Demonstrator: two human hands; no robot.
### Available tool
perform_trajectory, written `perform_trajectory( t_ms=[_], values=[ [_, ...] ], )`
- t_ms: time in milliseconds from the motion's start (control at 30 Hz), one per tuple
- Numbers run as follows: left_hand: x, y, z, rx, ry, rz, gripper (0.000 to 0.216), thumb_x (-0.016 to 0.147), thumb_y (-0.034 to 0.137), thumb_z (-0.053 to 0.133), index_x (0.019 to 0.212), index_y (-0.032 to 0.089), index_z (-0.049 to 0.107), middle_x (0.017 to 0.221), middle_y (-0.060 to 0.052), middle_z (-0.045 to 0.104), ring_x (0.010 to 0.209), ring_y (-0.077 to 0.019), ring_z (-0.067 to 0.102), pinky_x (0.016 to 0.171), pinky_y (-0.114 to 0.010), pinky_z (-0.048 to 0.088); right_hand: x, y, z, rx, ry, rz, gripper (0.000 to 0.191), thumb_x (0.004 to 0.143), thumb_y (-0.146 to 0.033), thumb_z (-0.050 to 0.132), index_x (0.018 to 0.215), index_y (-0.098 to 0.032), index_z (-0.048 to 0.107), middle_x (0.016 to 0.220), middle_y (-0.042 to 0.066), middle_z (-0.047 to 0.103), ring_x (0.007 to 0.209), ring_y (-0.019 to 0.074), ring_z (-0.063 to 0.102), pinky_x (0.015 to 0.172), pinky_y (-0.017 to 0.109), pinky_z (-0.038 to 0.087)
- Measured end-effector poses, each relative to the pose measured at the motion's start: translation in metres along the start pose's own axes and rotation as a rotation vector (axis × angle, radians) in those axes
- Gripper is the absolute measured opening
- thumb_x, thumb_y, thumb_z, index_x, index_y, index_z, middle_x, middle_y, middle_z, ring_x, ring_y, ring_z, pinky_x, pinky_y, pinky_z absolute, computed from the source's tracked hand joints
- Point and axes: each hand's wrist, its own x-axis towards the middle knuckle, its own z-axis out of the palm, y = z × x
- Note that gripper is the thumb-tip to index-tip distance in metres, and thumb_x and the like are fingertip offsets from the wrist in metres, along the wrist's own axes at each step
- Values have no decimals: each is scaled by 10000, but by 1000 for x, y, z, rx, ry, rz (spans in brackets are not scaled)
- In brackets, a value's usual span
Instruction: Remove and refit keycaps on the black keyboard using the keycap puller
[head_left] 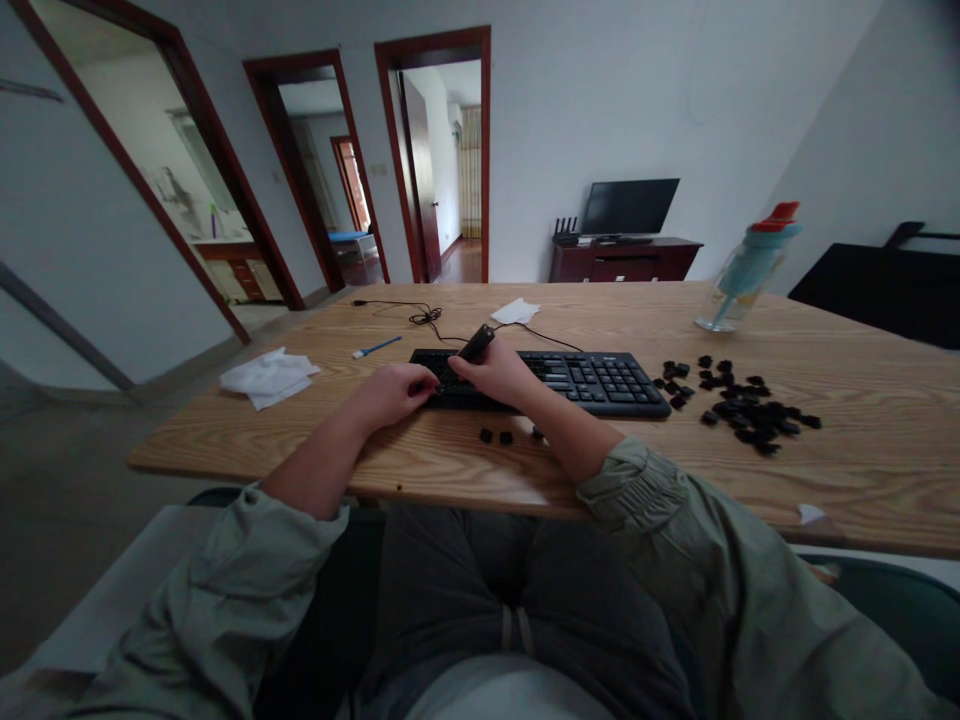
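Note:
A black keyboard [600,384] lies across the table in front of me, with keycaps in place on its right part. My right hand [491,372] is wrapped round a black-handled tool [478,343], tilted over the left part of the keyboard. The tool's working end is hidden by the hand. At the keyboard's left front corner rests my left hand [396,392], fingers curled together at the edge; whatever they pinch is too small to make out. Loose black keycaps [506,437] sit on the table just in front of the keyboard, one partly behind my right forearm.
A pile of black keycaps [757,412] is spread right of the keyboard. Crumpled white tissue [270,376] and a blue brush [377,347] lie to the left. Behind are a coiled cable [426,314] and another tissue [515,310]. A water bottle [742,275] stands at the back right.

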Motion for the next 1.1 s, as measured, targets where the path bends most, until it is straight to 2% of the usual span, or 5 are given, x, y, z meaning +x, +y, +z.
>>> perform_trajectory(
  t_ms=[133,333,533,867,1100],
  values=[
    [-1,1,-1,32,-13,18,238,886,255,557,1001,201,759,950,-52,762,843,-191,680,809,-290,501,-4,-2,0,-48,-22,-8,284,853,-383,645,684,-155,648,662,29,653,613,142,543,569,262,394],
    [-2,-1,1,91,6,98,187,886,234,574,909,198,757,916,-67,755,849,-210,671,770,-306,481,-17,-10,-1,-103,-22,-84,127,843,-273,659,838,-165,725,785,49,722,712,168,626,669,273,465],
    [-2,2,0,143,-16,166,160,906,210,582,844,198,728,883,-63,738,846,-208,649,766,-302,460,-31,-14,-2,-185,-22,-77,174,830,-291,702,976,-202,735,864,51,744,792,190,670,717,288,495],
    [-1,4,2,207,-34,248,210,934,180,552,797,164,711,842,-81,711,799,-206,633,743,-312,454,-43,-11,-1,-166,-40,-133,172,826,-307,685,973,-224,718,832,18,732,732,164,649,682,268,473],
    [1,4,4,162,-9,175,220,929,206,534,856,188,741,923,-81,749,872,-221,662,801,-332,484,-35,-8,-2,-145,19,-43,165,829,-319,688,953,-213,707,840,17,721,778,166,641,730,281,475]
  ],
)
